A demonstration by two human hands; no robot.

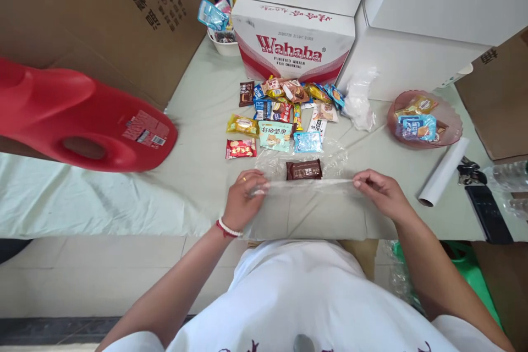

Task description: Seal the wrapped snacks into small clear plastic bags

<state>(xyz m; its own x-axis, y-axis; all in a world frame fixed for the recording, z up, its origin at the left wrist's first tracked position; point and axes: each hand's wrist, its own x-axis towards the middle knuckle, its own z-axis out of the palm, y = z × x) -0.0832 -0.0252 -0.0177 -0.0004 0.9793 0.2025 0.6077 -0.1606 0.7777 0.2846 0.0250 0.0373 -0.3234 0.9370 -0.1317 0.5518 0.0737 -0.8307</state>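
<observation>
"From the head view, what are the surfaces like?"

"The plastic film (308,185) is thin, clear and crinkled, its near edge pulled into a straight band. A small oblong bar (304,170) in glossy dark-brown wrapping lies by that edge, and puffy, shiny snack packets (275,136) sit just beyond, on a pale, creased cloth (193,192)."

"And the fingers?"

"The left hand (246,198) pinches the film's left end between thumb and fingers; the right hand (381,192) pinches the right end the same way."

"Where's the bar from there?"

"Between the hands, slightly beyond the fingertips, touching neither. On the film or inside it, I can't tell."
</observation>
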